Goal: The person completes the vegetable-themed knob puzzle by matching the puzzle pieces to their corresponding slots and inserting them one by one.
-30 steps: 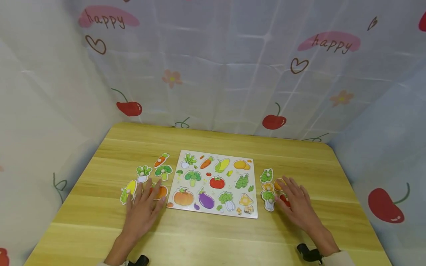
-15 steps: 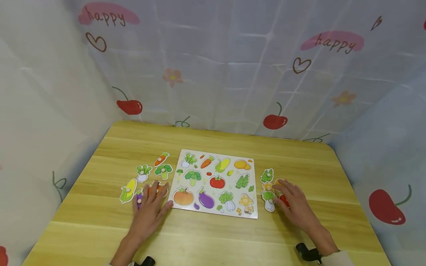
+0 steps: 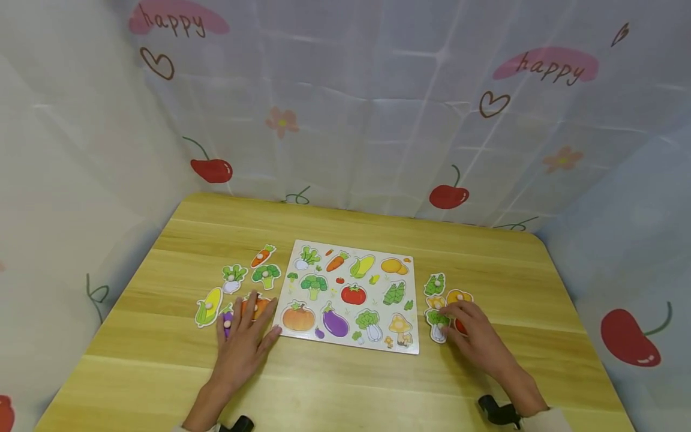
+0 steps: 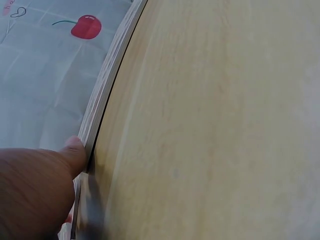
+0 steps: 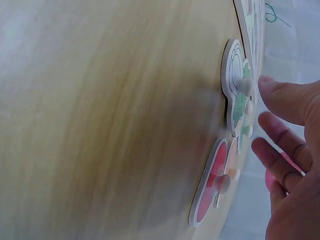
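One bok choy piece (image 3: 435, 321) lies just right of the vegetable puzzle board (image 3: 333, 304); right hand (image 3: 476, 335) hangs beside it, fingers loosely parted, holding nothing. Left hand's (image 3: 242, 350) spread over the pumpkin piece (image 3: 261, 305), thumb at the board's corner, nothing gripped.

The board (image 3: 333, 294) lies on the counter (image 3: 345, 384), carrot piece (image 3: 261, 258) at its ten o'clock, corn piece (image 3: 208, 307) nine, tomato piece (image 5: 204, 201) three.

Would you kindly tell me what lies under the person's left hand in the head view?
The left hand partly covers the orange pumpkin piece and the purple eggplant piece. Their covered portions, and anything wholly beneath the hand, cannot be seen.
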`<action>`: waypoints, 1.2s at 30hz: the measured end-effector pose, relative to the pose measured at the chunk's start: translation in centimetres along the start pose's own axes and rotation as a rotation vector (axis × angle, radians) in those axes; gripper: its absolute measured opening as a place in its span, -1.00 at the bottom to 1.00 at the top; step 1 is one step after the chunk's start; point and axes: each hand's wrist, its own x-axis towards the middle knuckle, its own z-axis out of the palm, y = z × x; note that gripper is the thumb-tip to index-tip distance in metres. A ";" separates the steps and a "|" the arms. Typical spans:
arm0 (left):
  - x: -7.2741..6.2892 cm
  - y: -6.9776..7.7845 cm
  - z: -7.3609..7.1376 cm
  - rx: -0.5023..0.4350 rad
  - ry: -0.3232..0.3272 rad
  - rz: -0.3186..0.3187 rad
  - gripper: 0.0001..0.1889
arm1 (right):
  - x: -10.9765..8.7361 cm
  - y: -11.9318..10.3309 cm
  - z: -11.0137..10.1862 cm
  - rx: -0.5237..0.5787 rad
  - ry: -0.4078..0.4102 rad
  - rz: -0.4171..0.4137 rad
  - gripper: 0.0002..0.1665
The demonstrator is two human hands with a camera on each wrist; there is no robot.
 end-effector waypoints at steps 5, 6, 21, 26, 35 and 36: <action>0.0 0.1 0.0 0.006 -0.006 -0.008 -0.42 | 0.0 0.1 0.1 -0.007 -0.008 -0.010 -0.66; 0.0 0.1 0.0 0.008 -0.008 -0.011 -0.43 | 0.0 0.1 0.1 -0.008 -0.010 -0.013 -0.66; 0.0 -0.1 0.2 0.014 -0.005 -0.014 -0.43 | 0.5 0.8 0.3 0.033 0.008 -0.167 -0.60; 0.0 -0.1 0.3 0.019 0.000 -0.014 -0.43 | 1.0 1.2 0.2 0.072 -0.046 -0.195 -0.57; 0.0 0.0 0.2 0.020 0.005 -0.010 -0.44 | 1.1 1.4 0.3 0.102 -0.113 -0.150 -0.60; -0.1 0.0 0.2 0.020 0.006 -0.010 -0.44 | 1.2 1.4 0.3 0.104 -0.117 -0.147 -0.61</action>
